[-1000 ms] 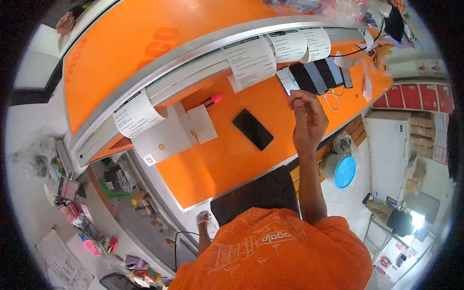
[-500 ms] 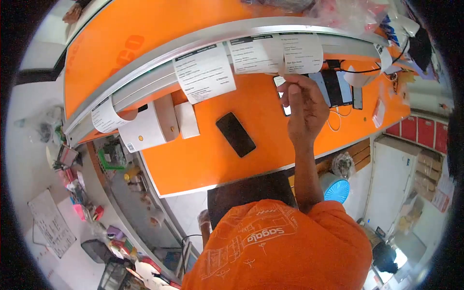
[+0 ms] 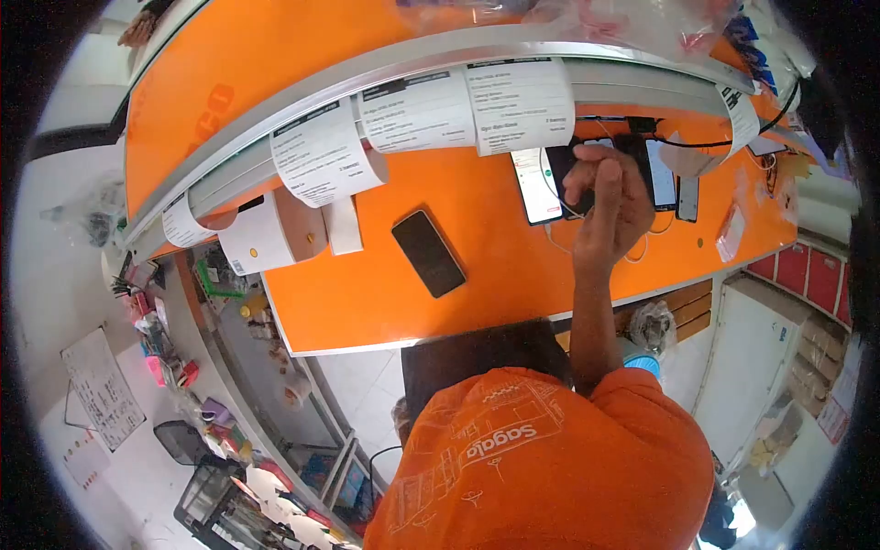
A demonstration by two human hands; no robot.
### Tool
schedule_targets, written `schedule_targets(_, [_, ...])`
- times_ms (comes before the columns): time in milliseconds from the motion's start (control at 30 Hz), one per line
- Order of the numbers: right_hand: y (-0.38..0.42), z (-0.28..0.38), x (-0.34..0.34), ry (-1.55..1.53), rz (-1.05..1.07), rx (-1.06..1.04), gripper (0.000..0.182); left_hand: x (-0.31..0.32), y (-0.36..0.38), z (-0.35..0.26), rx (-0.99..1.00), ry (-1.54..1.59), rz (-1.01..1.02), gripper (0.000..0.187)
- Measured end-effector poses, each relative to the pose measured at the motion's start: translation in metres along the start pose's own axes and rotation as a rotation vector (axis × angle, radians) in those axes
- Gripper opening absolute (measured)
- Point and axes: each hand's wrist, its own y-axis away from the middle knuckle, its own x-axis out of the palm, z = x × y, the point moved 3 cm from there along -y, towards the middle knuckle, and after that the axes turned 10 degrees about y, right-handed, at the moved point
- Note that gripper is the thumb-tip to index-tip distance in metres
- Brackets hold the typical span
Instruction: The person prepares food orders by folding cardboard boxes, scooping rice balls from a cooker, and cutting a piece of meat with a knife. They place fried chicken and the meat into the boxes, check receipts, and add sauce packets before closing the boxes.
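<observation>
My right hand [image 3: 616, 203] hovers over the phones at the back right of the orange counter [image 3: 348, 316]. Its fingers are curled in and the thumb lies straight along them, with nothing visible inside. Just left of it, a phone with a lit white screen [image 3: 535, 188] lies on the counter, a white cable beside it. The nearest printed paper slip [image 3: 521, 105] hangs from the metal rail [image 3: 431, 57], apart from my fingers. Only a dark bit of my left hand [image 3: 401, 418] shows beside the black stool, its fingers hidden.
More slips [image 3: 327, 156] hang along the rail. A dark-screened phone [image 3: 429, 254] lies mid-counter, with a white box [image 3: 258, 236] to its left. Further phones [image 3: 687, 197] and cables crowd the right. A black stool [image 3: 486, 353] stands at the counter's front edge.
My right hand has left the lower edge of the hanging slip and moved right and slightly down, over the phones. The view has shifted, and the lit phone shows more fully.
</observation>
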Motion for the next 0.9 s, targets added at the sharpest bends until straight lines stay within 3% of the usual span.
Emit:
schedule_targets(233, [-0.021, -0.007, -0.015, -0.061, -0.017, -0.005, 0.034, 0.007, 0.008, -0.009, -0.008, 0.007, -0.013, 0.018])
schedule_targets(433, [-0.073, 0.024, -0.056, 0.050, -0.208, -0.257, 0.031, 0.009, 0.004, -0.016, 0.004, 0.010, -0.016, 0.017])
schedule_targets(533, [-0.106, 0.049, -0.067, 0.065, -0.179, -0.425, 0.033, 0.008, -0.001, -0.019, 0.018, 0.007, -0.014, 0.018])
schedule_targets(667, [-0.114, 0.066, -0.062, 0.148, -0.138, -0.443, 0.034, 0.006, -0.008, -0.023, 0.037, 0.006, -0.011, 0.018])
schedule_targets(733, [-0.102, 0.050, -0.058, 0.135, -0.028, -0.236, 0.025, 0.007, -0.012, -0.027, 0.046, 0.008, -0.009, 0.018])
schedule_targets(767, [-0.093, 0.032, -0.057, 0.314, 0.044, -0.205, 0.021, 0.006, -0.013, -0.029, 0.053, 0.008, -0.010, 0.018])
schedule_targets(833, [-0.067, 0.014, -0.033, 0.333, 0.168, -0.253, 0.014, 0.008, -0.016, -0.030, 0.058, 0.012, -0.011, 0.018])
schedule_targets(867, [-0.056, 0.010, -0.022, 0.360, 0.252, -0.045, 0.018, 0.008, -0.019, -0.032, 0.066, 0.014, -0.015, 0.018])
schedule_targets(900, [-0.053, 0.016, -0.010, 0.357, 0.255, -0.049, 0.018, 0.008, -0.020, -0.032, 0.071, 0.016, -0.018, 0.018])
